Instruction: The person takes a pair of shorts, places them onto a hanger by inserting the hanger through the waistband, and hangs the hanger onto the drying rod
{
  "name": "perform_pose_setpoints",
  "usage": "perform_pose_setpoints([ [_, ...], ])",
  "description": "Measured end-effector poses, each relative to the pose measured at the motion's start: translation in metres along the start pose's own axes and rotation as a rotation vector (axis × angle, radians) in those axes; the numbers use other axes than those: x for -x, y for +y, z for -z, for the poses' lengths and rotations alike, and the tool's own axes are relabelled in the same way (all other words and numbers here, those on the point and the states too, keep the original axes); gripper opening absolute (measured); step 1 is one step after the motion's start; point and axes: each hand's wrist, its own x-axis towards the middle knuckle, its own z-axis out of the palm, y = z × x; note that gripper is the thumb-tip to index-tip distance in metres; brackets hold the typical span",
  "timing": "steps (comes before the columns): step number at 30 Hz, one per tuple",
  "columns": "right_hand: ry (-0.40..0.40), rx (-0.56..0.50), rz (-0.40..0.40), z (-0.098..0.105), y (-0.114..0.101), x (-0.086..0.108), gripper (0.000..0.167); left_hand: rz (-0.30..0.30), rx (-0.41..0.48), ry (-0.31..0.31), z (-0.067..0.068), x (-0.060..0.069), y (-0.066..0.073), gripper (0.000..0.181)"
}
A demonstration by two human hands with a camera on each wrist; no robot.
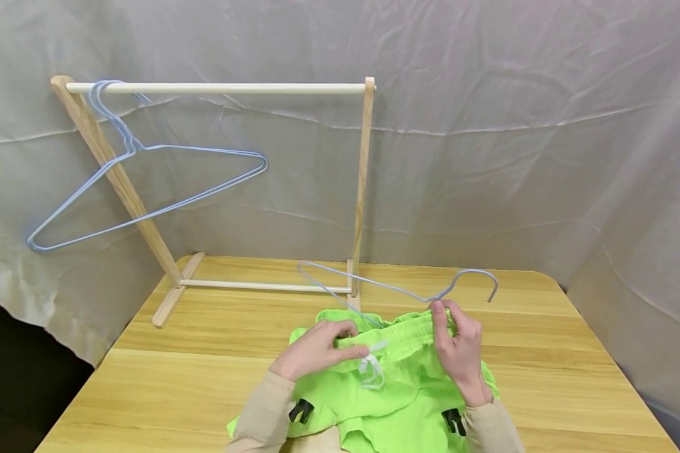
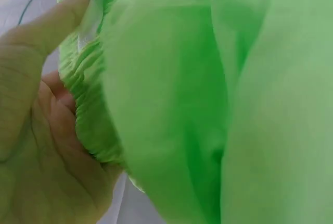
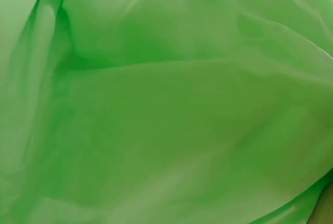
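At the lower centre of the frame, the bright green shorts (image 1: pixel 402 393) were held by both hands above the near part of the table (image 1: pixel 555 371). The waistband was gripped at its left by the left hand (image 1: pixel 323 349), with the fingers tucked inside the waist and the thumb laid along the outside; in the left wrist view the thumb tip was seen at the white drawstring (image 1: pixel 365 363), which was tied in a bow at the front. By the right hand (image 1: pixel 458 343), the right end of the waistband and the neck of a blue wire hanger (image 1: pixel 399 289) were pinched together. The hook of that hanger was pointed to the right, one shoulder was extended up and left, and its lower bar was passed down into the waist; the other shoulder was hidden. The right wrist view was filled almost wholly by green cloth.

In the upper left, at least two blue hangers (image 1: pixel 130 146) were hung from the white top bar (image 1: pixel 221 89) of a wooden rack (image 1: pixel 362 170), which was stood on the far left of the table. Grey cloth (image 1: pixel 515 126) was draped behind.
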Motion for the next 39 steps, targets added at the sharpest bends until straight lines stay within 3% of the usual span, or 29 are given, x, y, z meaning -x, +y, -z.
perform_pose_setpoints([
  [4,0.019,-0.011,-0.02,0.003,0.002,-0.001,0.016,0.045,-0.052,0.047,0.008,0.004,-0.01,0.038],
  [8,0.055,-0.012,-0.026,0.005,0.004,-0.002,0.017,0.061,-0.045,0.088,0.019,0.01,-0.02,0.036],
  [16,0.076,-0.027,-0.034,0.005,0.004,-0.002,0.02,0.028,-0.006,0.137,0.041,0.025,-0.029,0.029],
  [20,0.091,-0.033,-0.04,0.006,0.003,-0.002,0.021,0.029,0.009,0.121,0.046,0.029,-0.029,0.024],
  [23,0.1,-0.031,-0.028,0.005,0.002,-0.002,0.021,0.037,0.003,0.075,0.047,0.031,-0.028,0.024],
  [27,0.105,-0.031,-0.016,0.005,0.002,-0.003,0.021,0.081,0.001,0.023,0.047,0.031,-0.028,0.033],
  [29,0.104,-0.032,-0.016,0.005,0.002,-0.002,0.021,0.091,-0.012,0.03,0.047,0.032,-0.028,0.036],
  [35,0.102,-0.024,-0.034,0.005,0.004,-0.001,0.021,0.053,-0.051,0.146,0.05,0.033,-0.028,0.027],
  [39,0.102,-0.024,-0.032,0.005,0.004,-0.001,0.022,0.027,-0.016,0.297,0.052,0.033,-0.025,0.02],
])
